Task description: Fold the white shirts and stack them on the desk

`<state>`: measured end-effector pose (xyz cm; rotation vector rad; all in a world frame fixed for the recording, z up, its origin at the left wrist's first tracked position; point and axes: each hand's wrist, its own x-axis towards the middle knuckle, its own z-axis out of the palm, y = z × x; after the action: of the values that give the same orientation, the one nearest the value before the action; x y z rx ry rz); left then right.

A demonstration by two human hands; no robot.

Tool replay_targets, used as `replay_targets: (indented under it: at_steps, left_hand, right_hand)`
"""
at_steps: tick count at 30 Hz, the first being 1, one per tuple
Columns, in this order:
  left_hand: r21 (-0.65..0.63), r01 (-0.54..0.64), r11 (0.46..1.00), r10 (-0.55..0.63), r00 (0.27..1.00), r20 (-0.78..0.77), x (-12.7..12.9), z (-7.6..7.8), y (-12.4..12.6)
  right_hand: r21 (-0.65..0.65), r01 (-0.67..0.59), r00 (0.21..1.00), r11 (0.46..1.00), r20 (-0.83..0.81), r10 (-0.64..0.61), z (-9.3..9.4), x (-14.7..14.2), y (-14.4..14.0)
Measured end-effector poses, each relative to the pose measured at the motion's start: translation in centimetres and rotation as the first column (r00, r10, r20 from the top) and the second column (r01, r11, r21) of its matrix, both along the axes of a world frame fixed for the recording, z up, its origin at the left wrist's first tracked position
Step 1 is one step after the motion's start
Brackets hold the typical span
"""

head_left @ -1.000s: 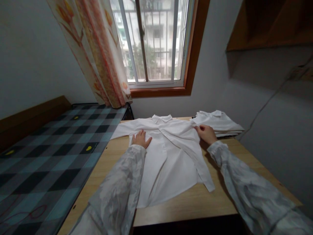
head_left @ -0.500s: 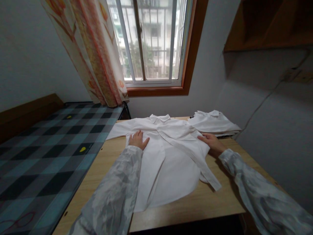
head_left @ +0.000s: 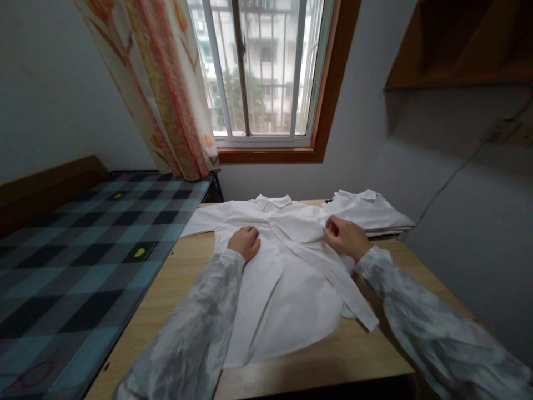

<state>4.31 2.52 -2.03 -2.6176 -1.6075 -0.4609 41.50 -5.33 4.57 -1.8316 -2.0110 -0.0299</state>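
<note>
A white collared shirt (head_left: 291, 289) lies face down on the wooden table (head_left: 175, 289), collar toward the window. Its right sleeve is folded across the back and runs down to a cuff near the front right. My left hand (head_left: 245, 242) rests on the shirt's left side with its fingers curled into the cloth. My right hand (head_left: 343, 238) sits on the shirt's right shoulder area, fingers pinched on the fabric there. The left sleeve still spreads out to the left over the table edge.
A stack of folded white shirts (head_left: 366, 211) lies at the table's far right corner, just beyond my right hand. A bed with a checked cover (head_left: 83, 255) adjoins the table's left side. A window, a curtain (head_left: 166, 89) and a wall lie behind.
My right hand has moved up and inward from the shirt's right edge and closed its fingers on the cloth. My left hand has curled from flat and shifted slightly right.
</note>
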Motion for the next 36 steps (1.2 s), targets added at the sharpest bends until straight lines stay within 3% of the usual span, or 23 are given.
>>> replay_targets:
  at_steps: [2, 4, 9, 15, 19, 21, 25, 28, 32, 36]
  left_hand:
    - [-0.027, -0.033, 0.999, 0.033, 0.999, -0.017, 1.3, 0.6, -0.2]
    - [-0.042, -0.089, 0.995, 0.09, 0.996, 0.004, 2.7, 0.9, -0.3]
    - [-0.013, -0.123, 0.992, 0.124, 0.978, 0.167, 4.6, 0.0, -0.2]
    - [0.007, -0.077, 0.997, 0.073, 0.967, 0.243, 4.4, -1.3, 0.0]
    - [-0.032, -0.059, 0.998, 0.066, 0.956, 0.286, 4.4, -1.2, 0.1]
    - [-0.043, -0.033, 0.999, 0.046, 0.94, 0.338, 4.4, -1.2, 0.2]
    - [-0.051, 0.046, 0.998, -0.015, 0.872, 0.49, 4.2, -1.2, 0.3]
    - [-0.079, 0.081, 0.994, -0.015, 0.785, 0.62, 4.0, -1.5, 0.5]
    - [-0.176, 0.134, 0.975, 0.036, 0.69, 0.723, 3.9, -2.1, 0.7]
    - [-0.27, 0.237, 0.933, 0.103, 0.543, 0.833, 4.0, -2.8, 0.9]
  right_hand:
    - [-0.066, -0.191, 0.981, 0.979, -0.026, 0.19, 0.9, -3.0, 1.2]
    - [-0.135, -0.268, 0.963, 0.954, 0.001, 0.271, 0.9, -6.2, 2.8]
    - [-0.244, -0.214, 0.96, 0.946, 0.129, 0.25, -1.5, -12.4, 6.0]
    - [-0.159, -0.139, 0.983, 0.978, 0.099, 0.155, -4.7, -13.7, 6.5]
    - [-0.105, -0.1, 0.984, 0.989, -0.157, 0.083, -6.0, -13.2, 7.2]
    - [-0.073, -0.108, 0.93, 0.991, -0.359, 0.075, -6.3, -13.3, 8.2]
    - [0.032, -0.238, 0.699, 0.971, -0.688, 0.194, -7.0, -14.2, 10.1]
    - [0.063, -0.302, 0.586, 0.951, -0.774, 0.238, -8.0, -14.9, 10.4]
    - [0.047, -0.303, 0.511, 0.952, -0.835, 0.204, -9.5, -14.8, 9.8]
    - [0.073, -0.297, 0.469, 0.952, -0.857, 0.212, -10.1, -14.4, 9.5]
